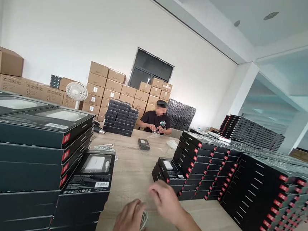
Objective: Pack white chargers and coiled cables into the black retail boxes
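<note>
Low over the near table edge, my left hand [127,221] curves its fingers and thumb around a coiled white cable [144,220], partly hidden behind the fingers. Just to the right and farther forward is my right hand [169,205], smeared by motion, its fingertips unclear. Whether it holds anything does not show. Beyond it stands a short stack topped by a black retail box [171,171] with a white device in its window. Left of my hands, another windowed box [92,173] shows a white charger and a cable end.
Tall stacks of black boxes rise at left [25,169] and right [255,189]. Across the wooden table [127,170], a co-worker [156,121] handles something small near a single box [144,144]. A white cable bundle [105,147], fan [76,91] and cartons [97,80] are farther off.
</note>
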The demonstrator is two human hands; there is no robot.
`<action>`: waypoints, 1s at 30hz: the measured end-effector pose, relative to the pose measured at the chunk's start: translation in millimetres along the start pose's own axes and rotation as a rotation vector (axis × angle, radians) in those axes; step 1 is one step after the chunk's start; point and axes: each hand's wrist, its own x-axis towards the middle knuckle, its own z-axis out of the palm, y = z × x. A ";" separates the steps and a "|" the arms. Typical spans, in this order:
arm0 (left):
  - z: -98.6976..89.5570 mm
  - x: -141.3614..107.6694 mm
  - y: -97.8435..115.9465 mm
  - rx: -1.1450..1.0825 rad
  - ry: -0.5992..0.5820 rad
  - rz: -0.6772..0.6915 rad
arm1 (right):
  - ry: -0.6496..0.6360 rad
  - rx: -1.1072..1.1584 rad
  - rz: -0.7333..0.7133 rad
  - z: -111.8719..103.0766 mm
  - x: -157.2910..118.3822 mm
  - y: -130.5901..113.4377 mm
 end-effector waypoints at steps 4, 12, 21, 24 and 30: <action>1.5 -2.2 -8.1 0.029 -0.179 -0.042 | 0.288 -0.279 0.138 -27.3 -20.2 25.9; -15.5 4.4 -4.0 -0.408 -0.474 0.097 | 0.371 -0.519 0.030 -28.3 -43.7 47.7; -45.1 -7.8 50.0 -1.495 -0.072 -0.342 | 0.369 -0.048 -0.284 -13.8 -79.9 -49.6; -57.2 -10.9 48.5 -1.402 -0.146 -0.349 | 0.333 0.296 0.141 -30.1 -69.8 -43.7; -80.4 -14.2 53.4 -0.770 -0.202 -0.210 | 0.130 0.802 0.545 -27.4 -61.9 -41.4</action>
